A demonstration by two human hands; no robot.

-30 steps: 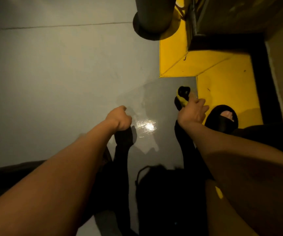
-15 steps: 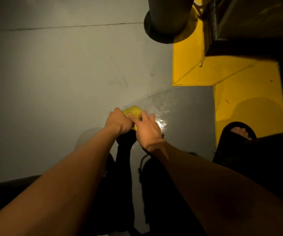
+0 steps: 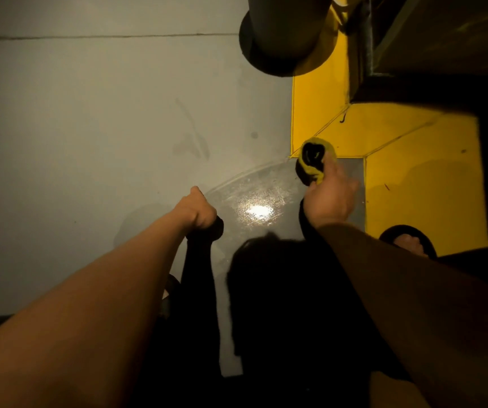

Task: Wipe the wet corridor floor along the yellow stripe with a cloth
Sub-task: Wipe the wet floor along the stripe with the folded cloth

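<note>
My right hand (image 3: 331,193) grips a bunched yellow cloth (image 3: 313,164) with a dark inner fold and holds it down on the grey floor, right at the inner corner of the yellow stripe (image 3: 413,178). A wet, shiny patch (image 3: 269,184) with a bright glare spot spreads between my hands. My left hand (image 3: 199,212) is curled into a fist at the patch's left edge, low over or on the floor, with nothing seen in it.
A round grey pillar (image 3: 284,30) stands on the floor at the top. A dark wall or cabinet base (image 3: 442,54) borders the yellow stripe at upper right. My foot in a black sandal (image 3: 407,242) rests on the yellow paint. My dark shadow covers the near floor.
My right hand has swept the cloth from beside my left hand to the right and forward, up to the yellow stripe's corner. The left fist stays in place.
</note>
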